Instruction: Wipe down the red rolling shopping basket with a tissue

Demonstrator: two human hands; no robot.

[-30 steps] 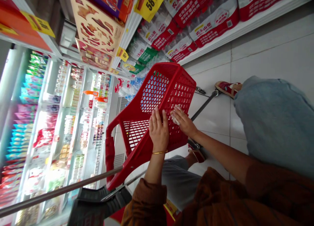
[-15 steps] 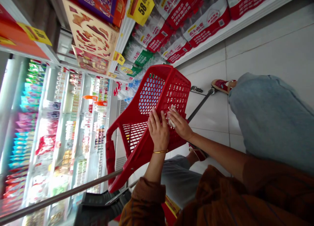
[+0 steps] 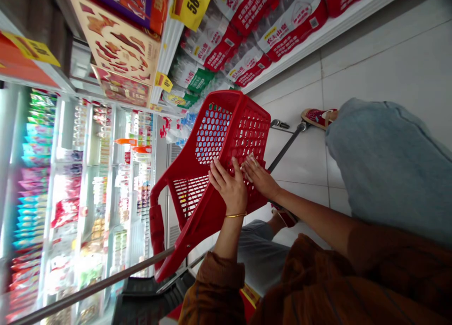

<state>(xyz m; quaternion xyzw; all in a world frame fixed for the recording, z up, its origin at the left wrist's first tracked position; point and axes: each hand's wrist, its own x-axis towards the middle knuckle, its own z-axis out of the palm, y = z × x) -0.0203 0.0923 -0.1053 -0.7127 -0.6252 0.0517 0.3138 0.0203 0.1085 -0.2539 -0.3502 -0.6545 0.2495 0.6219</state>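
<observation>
My left hand (image 3: 229,186), with a gold bangle (image 3: 236,215) at the wrist, is over the side of a red plastic shopping basket cart (image 3: 197,167). Its fingers are stretched out and slightly apart, and it holds nothing that I can see. Close beside it is my right hand (image 3: 263,179), the fingers bent together over the cart's latticed wall. A small crumpled whitish thing (image 3: 248,173) shows a little under those fingers, mostly covered. Whether either hand rests on the cart cannot be told.
Packs of bottled water (image 3: 289,21) line a low shelf, with boxed goods (image 3: 113,37) beside them. Bright shelves (image 3: 88,183) of packets stand at the left. A metal bar (image 3: 106,287) crosses the lower left. Jeans-clad leg (image 3: 384,165) and red shoe (image 3: 318,117) are over the tiled floor (image 3: 381,70).
The left hand has shifted slightly right, towards the right hand. More of the whitish thing under the right fingers is now covered. The whole view has moved a little.
</observation>
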